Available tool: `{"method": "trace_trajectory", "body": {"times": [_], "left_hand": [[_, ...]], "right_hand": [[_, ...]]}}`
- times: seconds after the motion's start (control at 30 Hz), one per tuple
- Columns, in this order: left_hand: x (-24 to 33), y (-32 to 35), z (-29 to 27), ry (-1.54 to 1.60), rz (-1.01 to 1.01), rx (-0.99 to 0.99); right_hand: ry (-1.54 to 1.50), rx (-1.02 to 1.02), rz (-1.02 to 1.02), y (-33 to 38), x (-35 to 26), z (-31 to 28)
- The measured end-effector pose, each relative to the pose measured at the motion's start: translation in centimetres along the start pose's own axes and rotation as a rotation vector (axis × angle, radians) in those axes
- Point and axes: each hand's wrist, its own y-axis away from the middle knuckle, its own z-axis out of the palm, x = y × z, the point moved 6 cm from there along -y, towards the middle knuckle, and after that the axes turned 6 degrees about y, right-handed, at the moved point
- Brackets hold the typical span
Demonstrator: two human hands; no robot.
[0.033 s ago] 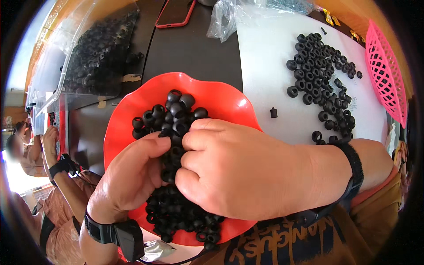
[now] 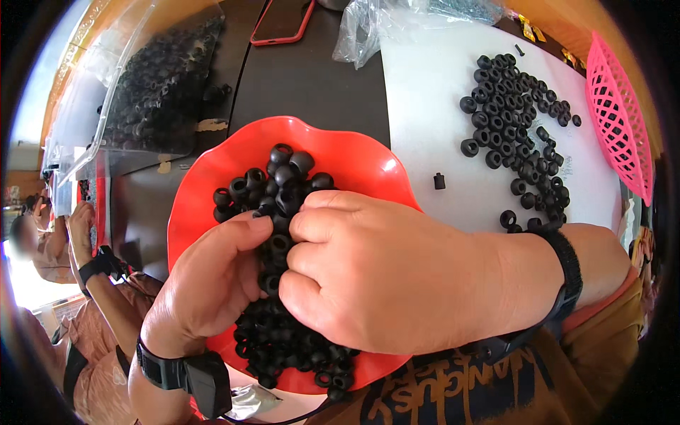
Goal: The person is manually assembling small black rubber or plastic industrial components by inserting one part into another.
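A red wavy-rimmed bowl (image 2: 358,156) stands in front of me, holding many small black hollow caps (image 2: 297,358) that look like rubber. Over its middle my left hand (image 2: 209,276) is closed, thumb bent inward with black caps at its tip and beneath it. My right hand (image 2: 382,265) is curled into a fist, knuckles up, pressed close against the left fingers. One dark cap (image 2: 288,202) sits between the left thumb and the right forefinger and looks squeezed. The right fingertips, and whatever lies in them, are hidden under the hand.
On a white sheet (image 2: 418,113) at right lie more black caps (image 2: 506,120) and a lone black piece (image 2: 439,182). A pink basket (image 2: 618,117) stands beyond. Farther off are a red-edged phone (image 2: 283,21), a plastic bag (image 2: 358,32) and a clear bin (image 2: 106,106). Another person's hand (image 2: 81,227) is at left.
My right hand has shifted very slightly left. The cap between both hands looks more pinched, and the bowl has moved a hair to the right.
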Motion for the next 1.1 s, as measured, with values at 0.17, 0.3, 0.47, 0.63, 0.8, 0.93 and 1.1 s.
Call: {"method": "trace_trajectory", "body": {"times": [0.17,0.3,0.47,0.63,0.8,0.93,1.1], "left_hand": [[-0.4,-0.3,-1.6,0.037,0.005,0.003],[-0.4,0.2,-0.9,0.094,0.015,-0.015],[0.0,0.3,-0.1,0.180,0.040,0.065],[0.1,0.6,0.2,0.128,-0.029,-0.310],[0.6,1.1,0.6,0.080,0.073,-0.288],[0.6,1.6,0.9,0.031,0.152,-0.296],[0.0,2.3,2.0,0.106,0.118,-0.282]], "right_hand": [[0.058,0.187,-0.076,-0.2,-0.6,-0.3],[0.010,0.253,-0.100,-0.2,-0.8,-0.9],[-0.154,0.254,-0.090,0.8,-0.2,-3.1],[-0.167,0.404,-0.001,3.6,1.6,-5.0],[-0.163,0.310,0.157,6.7,2.0,-6.5],[-0.144,0.263,0.190,8.3,2.0,-6.9],[-0.179,0.290,0.213,10.0,2.0,-6.9]]}}
